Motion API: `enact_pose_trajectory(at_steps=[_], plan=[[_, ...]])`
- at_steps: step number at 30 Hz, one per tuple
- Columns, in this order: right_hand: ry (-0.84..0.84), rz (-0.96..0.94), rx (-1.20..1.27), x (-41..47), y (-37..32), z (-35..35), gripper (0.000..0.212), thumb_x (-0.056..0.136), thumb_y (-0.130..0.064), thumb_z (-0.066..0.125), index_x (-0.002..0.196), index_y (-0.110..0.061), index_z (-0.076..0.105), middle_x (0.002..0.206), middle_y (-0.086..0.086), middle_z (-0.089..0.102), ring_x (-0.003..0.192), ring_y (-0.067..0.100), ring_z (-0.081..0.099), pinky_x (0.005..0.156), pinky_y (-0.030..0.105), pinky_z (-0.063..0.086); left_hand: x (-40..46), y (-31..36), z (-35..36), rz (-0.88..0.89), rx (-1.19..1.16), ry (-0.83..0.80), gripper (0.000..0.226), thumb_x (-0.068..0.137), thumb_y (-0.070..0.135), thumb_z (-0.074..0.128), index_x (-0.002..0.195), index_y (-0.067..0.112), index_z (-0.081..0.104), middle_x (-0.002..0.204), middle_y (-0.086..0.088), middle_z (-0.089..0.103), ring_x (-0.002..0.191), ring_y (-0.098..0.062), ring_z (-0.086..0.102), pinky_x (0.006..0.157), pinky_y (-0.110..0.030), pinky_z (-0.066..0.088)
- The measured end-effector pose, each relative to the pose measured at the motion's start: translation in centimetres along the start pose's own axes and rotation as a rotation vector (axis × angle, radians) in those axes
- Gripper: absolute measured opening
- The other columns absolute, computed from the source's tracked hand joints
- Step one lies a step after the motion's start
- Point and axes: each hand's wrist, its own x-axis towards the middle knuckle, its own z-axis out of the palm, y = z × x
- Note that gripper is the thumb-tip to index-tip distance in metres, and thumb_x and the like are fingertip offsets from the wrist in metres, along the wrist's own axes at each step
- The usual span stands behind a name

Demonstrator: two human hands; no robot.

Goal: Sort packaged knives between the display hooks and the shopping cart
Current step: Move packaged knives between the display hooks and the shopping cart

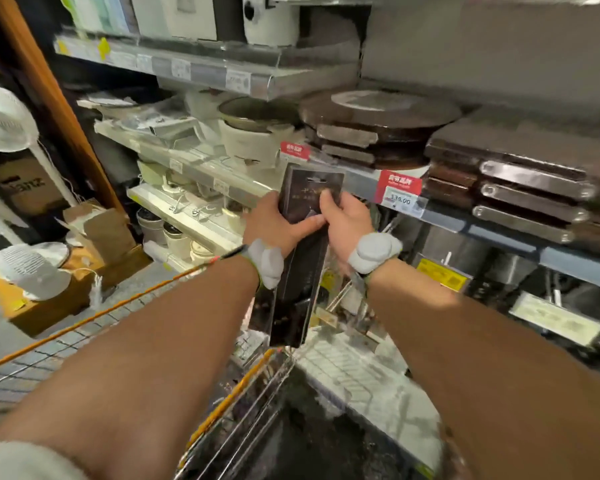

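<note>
While the left hand point(274, 220) grips the left edge of the packaged knife point(303, 251) with curled fingers, the right hand point(343, 220) pinches its right edge. That dark, upright pack hangs above the shopping cart point(243, 393), in front of a shelf point(440, 209) carrying a red price tag point(399, 192) and stacked dark boards point(520, 188).

We see a long dark knife package point(300, 244) held upright above the wire shopping cart point(243, 407), near the shelf edge.

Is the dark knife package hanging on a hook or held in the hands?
Held: left hand and right hand grip the knife package.
</note>
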Motion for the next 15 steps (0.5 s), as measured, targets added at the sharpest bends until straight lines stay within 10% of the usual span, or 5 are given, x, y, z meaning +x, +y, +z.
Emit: enact_pose_trajectory(at_steps=[9, 15], plan=[[0.253, 0.122, -0.031, -5.0, 1.7, -15.9, 0.025, 0.096, -0.038, 0.053, 0.097, -0.019, 0.069, 0.099, 0.005, 0.073, 0.096, 0.027, 0.068, 0.087, 0.044, 0.055, -4.7, 7.1, 13.5, 0.000, -0.080, -0.237, 0.021, 0.091, 0.042, 0.061, 0.080, 0.025, 0.067, 0.067, 0.016, 0.063, 0.057, 0.014, 0.054, 0.055, -0.010, 0.041], [0.520, 0.138, -0.158, -10.2, 3.8, -24.3, 0.030, 0.087, -0.040, 0.055, 0.079, -0.014, 0.068, 0.078, 0.009, 0.070, 0.075, 0.027, 0.066, 0.075, 0.042, 0.053, -8.1, 10.3, 21.8, 0.066, -0.135, -0.491, 0.046, 0.093, 0.029, 0.064, 0.050, 0.023, 0.048, 0.038, 0.015, 0.048, 0.041, 0.008, 0.043, 0.046, -0.010, 0.030]])
